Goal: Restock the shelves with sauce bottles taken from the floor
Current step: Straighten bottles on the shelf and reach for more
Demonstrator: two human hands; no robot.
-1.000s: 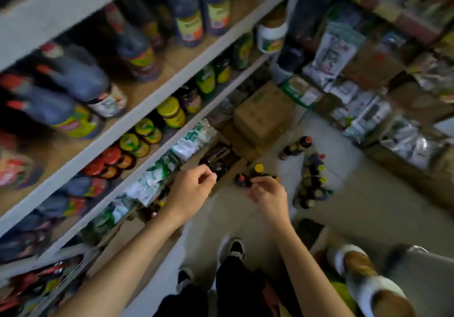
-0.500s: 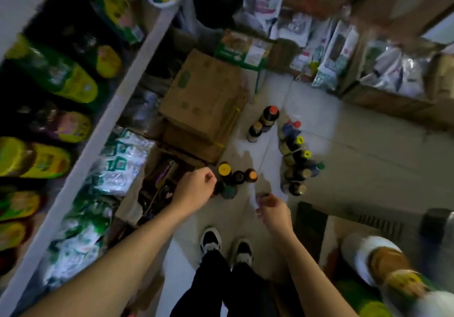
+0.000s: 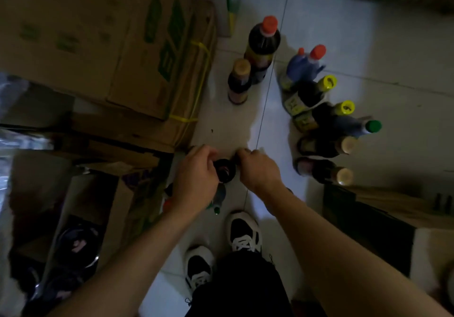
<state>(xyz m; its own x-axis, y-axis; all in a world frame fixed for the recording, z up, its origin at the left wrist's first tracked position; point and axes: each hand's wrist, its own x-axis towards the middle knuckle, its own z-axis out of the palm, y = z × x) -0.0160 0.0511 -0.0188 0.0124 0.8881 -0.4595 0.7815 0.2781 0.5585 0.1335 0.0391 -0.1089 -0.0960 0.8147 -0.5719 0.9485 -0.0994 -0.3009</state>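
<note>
I am looking straight down at the tiled floor. My left hand (image 3: 196, 176) and my right hand (image 3: 258, 169) are both lowered onto a small cluster of sauce bottles by my feet. A dark-capped bottle (image 3: 224, 172) stands between them, touched by the curled fingers of my left hand. The fingers of my right hand are closed over another bottle top, which they hide. A slim green-capped bottle (image 3: 218, 200) shows below my left hand. More sauce bottles stand to the right, with yellow caps (image 3: 317, 91), a green cap (image 3: 356, 127) and tan caps (image 3: 329, 172).
A big red-capped bottle (image 3: 262, 46) and a tan-capped one (image 3: 239, 81) stand farther ahead. Strapped cardboard boxes (image 3: 98, 34) fill the left side, with open cartons (image 3: 81, 206) below them. My shoes (image 3: 243, 233) are just behind the cluster. A dark box (image 3: 368, 218) sits at right.
My head has tipped down from the shelves to the floor. Both hands have dropped onto the bottle cluster, and the right hand has closed over a bottle top.
</note>
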